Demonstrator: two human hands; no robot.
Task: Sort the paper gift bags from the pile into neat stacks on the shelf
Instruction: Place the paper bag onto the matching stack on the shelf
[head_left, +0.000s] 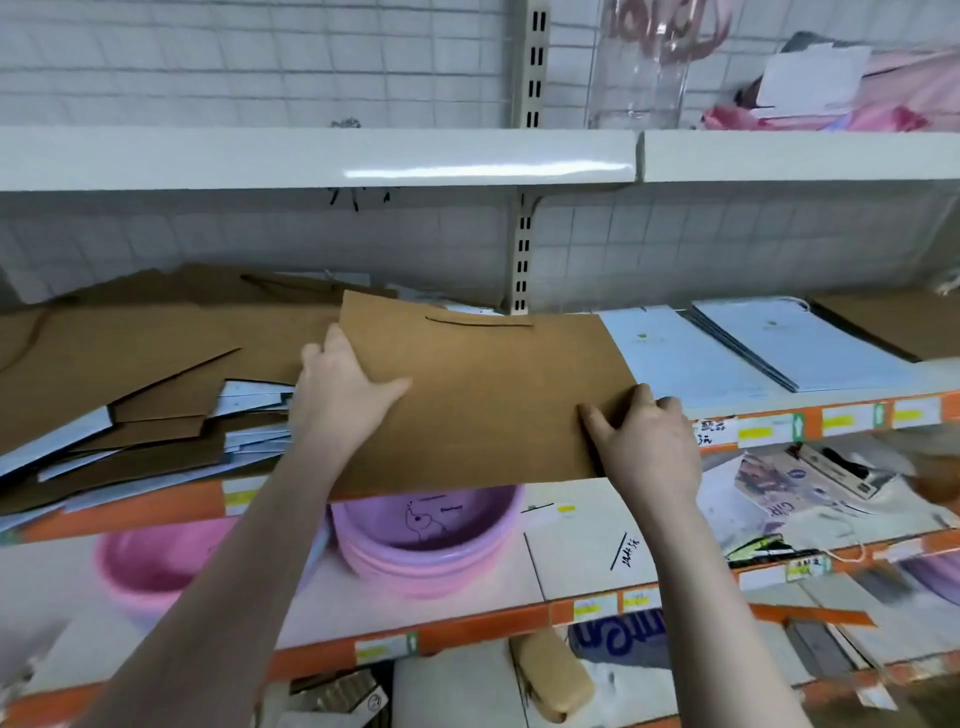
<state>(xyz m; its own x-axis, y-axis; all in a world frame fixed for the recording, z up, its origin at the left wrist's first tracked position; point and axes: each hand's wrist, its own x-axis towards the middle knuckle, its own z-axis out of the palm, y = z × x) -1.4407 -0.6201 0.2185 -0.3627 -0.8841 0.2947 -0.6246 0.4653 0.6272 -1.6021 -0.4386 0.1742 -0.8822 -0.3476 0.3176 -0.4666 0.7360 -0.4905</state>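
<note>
Right now we hold one flat brown bag (483, 395) level in front of the shelf (779, 423), its near edge hanging out past the orange shelf lip. Our left hand (345, 395) has its grip closed on the bag's left edge — thumb on top, fingers curled under. Our right hand (644, 441) is clamped on the near right corner in the same way, thumb lying on the paper. A thin slit for a handle shows near the bag's far edge.

To the left, the pile (156, 395) lies loose on the same shelf — brown bags and pale blue ones fanned over each other at odd angles, some edges sticking out past the lip. To the right, partly under our bag's far corner, sits a blue stack (685, 358), flat and squared. Just beside it lies a second blue stack (789, 343), turned at a slant, and at the far right a brown stack (898, 327) runs out of view.

Below, on the next shelf down, pink basins (431, 540) sit nested, the top one lilac with a small elephant drawing. Another pink basin (150, 566) stands to their left, half hidden by our left arm. Price labels (769, 431) line the orange lip.
</note>
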